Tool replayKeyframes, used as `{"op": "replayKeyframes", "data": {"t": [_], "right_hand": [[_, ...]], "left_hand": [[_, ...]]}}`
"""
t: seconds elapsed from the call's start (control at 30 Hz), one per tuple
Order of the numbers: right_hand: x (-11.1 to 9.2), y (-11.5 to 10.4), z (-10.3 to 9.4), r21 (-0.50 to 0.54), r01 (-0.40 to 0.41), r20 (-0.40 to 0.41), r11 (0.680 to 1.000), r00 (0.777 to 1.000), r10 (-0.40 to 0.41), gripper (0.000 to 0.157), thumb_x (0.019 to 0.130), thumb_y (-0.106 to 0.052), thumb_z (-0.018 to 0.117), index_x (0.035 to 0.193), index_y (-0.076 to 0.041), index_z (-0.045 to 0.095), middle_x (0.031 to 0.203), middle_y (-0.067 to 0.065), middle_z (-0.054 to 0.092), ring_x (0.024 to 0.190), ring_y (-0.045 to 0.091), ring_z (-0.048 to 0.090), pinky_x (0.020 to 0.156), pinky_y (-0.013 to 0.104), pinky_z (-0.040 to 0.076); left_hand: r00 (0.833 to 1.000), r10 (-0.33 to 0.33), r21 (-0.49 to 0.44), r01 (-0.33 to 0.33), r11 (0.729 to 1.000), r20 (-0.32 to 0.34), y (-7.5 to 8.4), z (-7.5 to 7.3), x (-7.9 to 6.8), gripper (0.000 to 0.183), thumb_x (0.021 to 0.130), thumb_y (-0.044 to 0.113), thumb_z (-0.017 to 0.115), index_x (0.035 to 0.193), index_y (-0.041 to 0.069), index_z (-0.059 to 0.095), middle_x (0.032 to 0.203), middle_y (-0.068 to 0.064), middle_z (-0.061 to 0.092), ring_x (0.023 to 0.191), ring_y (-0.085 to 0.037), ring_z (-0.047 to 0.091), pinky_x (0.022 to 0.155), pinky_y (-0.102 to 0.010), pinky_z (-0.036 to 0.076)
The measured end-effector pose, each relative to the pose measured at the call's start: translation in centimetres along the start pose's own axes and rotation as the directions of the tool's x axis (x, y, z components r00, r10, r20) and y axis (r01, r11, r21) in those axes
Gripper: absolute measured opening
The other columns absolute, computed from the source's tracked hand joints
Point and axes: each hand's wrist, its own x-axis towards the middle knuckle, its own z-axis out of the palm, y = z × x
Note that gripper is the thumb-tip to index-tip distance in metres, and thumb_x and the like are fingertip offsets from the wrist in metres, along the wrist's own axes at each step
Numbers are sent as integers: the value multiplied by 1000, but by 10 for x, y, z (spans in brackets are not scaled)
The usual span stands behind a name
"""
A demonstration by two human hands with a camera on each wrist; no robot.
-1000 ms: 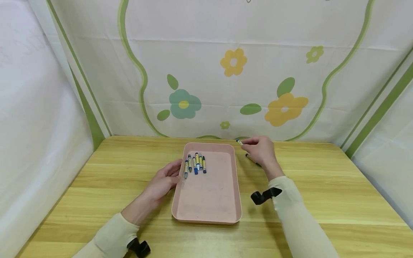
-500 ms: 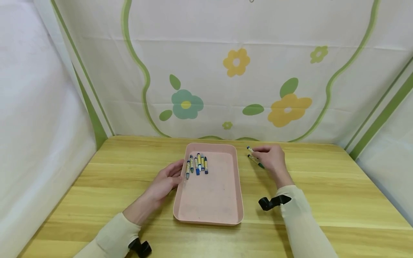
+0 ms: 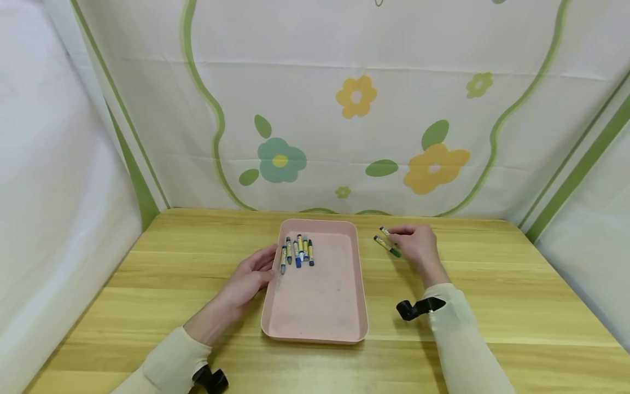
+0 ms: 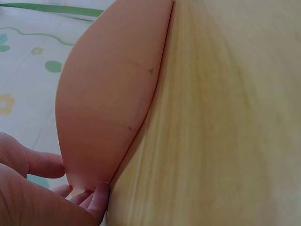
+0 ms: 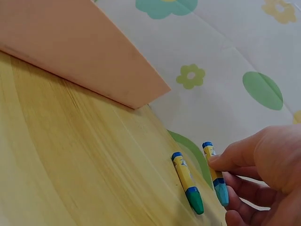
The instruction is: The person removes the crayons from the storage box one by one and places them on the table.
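In the head view my left hand (image 3: 252, 278) holds the left wall of a pink tray (image 3: 320, 306). Its thumb lies at the rim and its other fingers rest against the outer wall, as the left wrist view also shows. Right of the tray, my right hand (image 3: 415, 246) pinches a light-blue crayon (image 5: 221, 192) in a yellow and blue wrapper between thumb and fingers. Beside that one, a green crayon (image 5: 187, 181) lies on the table, roughly parallel to it. Several blue, green and grey crayons (image 3: 297, 253) lie side by side in the tray's upper left part.
The wooden table (image 3: 472, 306) carries the tray in its middle. Behind it hangs a white curtain (image 3: 315, 109) printed with flowers, and more white cloth closes in both sides. A black strap with a small camera (image 3: 418, 310) sits on the right sleeve.
My right hand, pinching the light-blue crayon, has moved right and toward me, close beside the green crayon, which now shows fully. The left hand stays on the tray.
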Motion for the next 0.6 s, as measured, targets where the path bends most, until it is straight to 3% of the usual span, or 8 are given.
{"op": "replayKeyframes", "data": {"t": [0.2, 0.6], "right_hand": [[2, 4, 1, -31, -14, 9, 999, 1000, 14, 28, 96, -26, 77, 118, -10, 82, 134, 19, 73, 134, 40, 61, 113, 52, 49], [4, 9, 3, -74, -45, 16, 996, 999, 47, 27, 97, -25, 75, 119, -10, 82, 139, 21, 70, 137, 43, 58, 114, 55, 48]], "left_hand": [[1000, 1, 8, -1, 1000, 4, 0, 0, -1, 66, 105, -2, 48, 167, 8, 29, 174, -16, 31, 162, -37, 28, 131, -55, 29], [1000, 1, 8, -1, 1000, 4, 0, -1, -1, 66, 105, -1, 49, 167, 8, 29, 174, -16, 32, 162, -36, 29, 131, -55, 29]]}}
